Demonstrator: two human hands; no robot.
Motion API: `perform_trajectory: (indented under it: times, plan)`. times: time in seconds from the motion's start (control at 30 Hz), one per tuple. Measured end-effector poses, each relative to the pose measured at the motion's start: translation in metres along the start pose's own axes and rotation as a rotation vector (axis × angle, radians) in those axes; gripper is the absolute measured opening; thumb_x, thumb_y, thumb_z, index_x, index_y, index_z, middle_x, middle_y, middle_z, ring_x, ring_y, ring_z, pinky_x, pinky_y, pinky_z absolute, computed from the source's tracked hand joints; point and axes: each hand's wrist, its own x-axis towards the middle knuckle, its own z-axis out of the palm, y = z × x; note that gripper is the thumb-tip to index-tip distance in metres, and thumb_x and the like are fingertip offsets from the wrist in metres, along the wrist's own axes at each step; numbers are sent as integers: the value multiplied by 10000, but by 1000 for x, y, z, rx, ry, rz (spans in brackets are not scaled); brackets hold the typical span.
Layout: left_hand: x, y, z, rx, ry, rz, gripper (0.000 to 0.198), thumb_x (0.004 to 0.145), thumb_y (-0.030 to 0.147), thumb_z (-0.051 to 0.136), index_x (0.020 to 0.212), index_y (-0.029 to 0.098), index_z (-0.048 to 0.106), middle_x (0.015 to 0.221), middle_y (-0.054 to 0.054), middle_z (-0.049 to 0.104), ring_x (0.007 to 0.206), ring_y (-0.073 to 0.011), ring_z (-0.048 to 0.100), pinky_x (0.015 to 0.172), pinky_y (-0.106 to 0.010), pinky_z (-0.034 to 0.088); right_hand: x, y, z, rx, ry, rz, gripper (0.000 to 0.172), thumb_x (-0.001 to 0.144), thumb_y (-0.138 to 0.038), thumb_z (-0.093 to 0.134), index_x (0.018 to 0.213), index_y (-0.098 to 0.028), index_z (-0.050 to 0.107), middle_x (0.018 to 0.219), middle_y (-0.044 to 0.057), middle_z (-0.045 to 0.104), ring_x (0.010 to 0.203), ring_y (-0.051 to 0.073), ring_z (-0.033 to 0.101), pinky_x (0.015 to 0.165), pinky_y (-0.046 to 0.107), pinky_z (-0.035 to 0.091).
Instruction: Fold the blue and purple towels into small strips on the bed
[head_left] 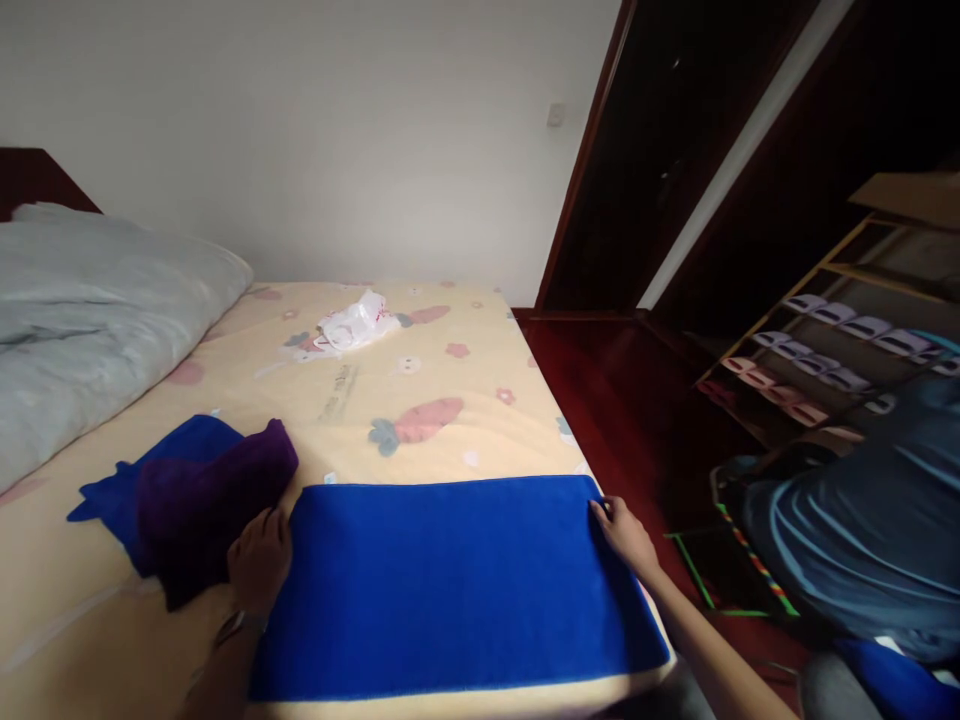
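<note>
A blue towel (457,585) lies spread flat as a wide rectangle along the near edge of the bed. My right hand (626,535) pinches its far right corner between thumb and fingers. At the towel's left edge, my left hand (261,560) is closed with the fingers curled over the edge; the fingertips are partly hidden. Just left of that hand, a crumpled dark purple cloth (217,485) rests on top of another blue cloth (112,500).
A white plastic bag (360,322) lies toward the back of the bed (487,430). A grey quilt (97,310) is heaped at the left. Right of the bed are a dark red floor (600,400), a rack with slippers (840,315) and a blue-grey cloth pile (862,510).
</note>
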Motion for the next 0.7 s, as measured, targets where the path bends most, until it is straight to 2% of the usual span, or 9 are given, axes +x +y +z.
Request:
perform_trajectory:
  times: [0.1,0.17,0.27,0.37,0.43,0.57,0.63,0.7]
  plan:
    - [-4,-30,-7,37,-17,39,407,955,287,349,1214,128,620,1365,-180,570,1187,-317,558,953,-421,402,-39,33,-1,-26,-55,25,579,913,-690,337,1216,-243,546,1182,155,698,1038,354,683,853,450,495]
    - [3,-38,-16,53,-8,51,405,952,298,358,1190,124,635,1345,-190,574,1180,-322,560,948,-425,419,-63,54,-3,5,-85,47,559,896,-708,345,1145,-259,565,1132,138,719,1023,355,691,843,443,499]
    - [8,-30,-29,57,1,81,377,927,298,399,1134,136,669,1290,-193,597,1198,-331,544,980,-437,415,-91,74,-5,58,-118,71,533,876,-721,361,1077,-278,578,1065,119,739,991,350,704,811,424,508]
    - [-14,-18,-41,28,-167,141,390,904,248,385,1159,170,669,1140,-171,661,1098,-332,597,933,-455,441,-112,79,-1,66,-106,80,537,859,-726,385,1073,-275,583,997,129,747,931,354,717,767,416,510]
    - [-45,-12,-47,-10,-300,75,431,913,275,352,1208,171,649,1078,-168,685,987,-338,642,850,-460,477,-122,79,2,74,-77,67,531,849,-711,403,1077,-266,583,981,137,746,905,357,720,741,407,508]
    - [-105,-7,-57,-74,-413,-228,619,934,519,289,1247,90,607,1009,-206,712,834,-363,688,749,-473,516,-130,81,-2,197,-26,21,492,820,-689,424,970,-256,602,961,109,751,897,328,724,738,364,514]
    - [-119,-6,-63,-126,-471,-350,688,927,578,267,1272,76,587,1027,-216,716,853,-373,697,787,-482,517,-131,86,-8,275,12,19,502,786,-710,456,908,-250,616,943,92,756,909,313,723,748,343,522]
    - [-123,-7,-69,-164,-515,-437,703,915,601,284,1294,84,571,1059,-212,713,887,-379,697,816,-485,514,-132,92,-12,325,41,24,513,759,-722,483,876,-245,634,942,86,760,922,309,721,757,335,530]
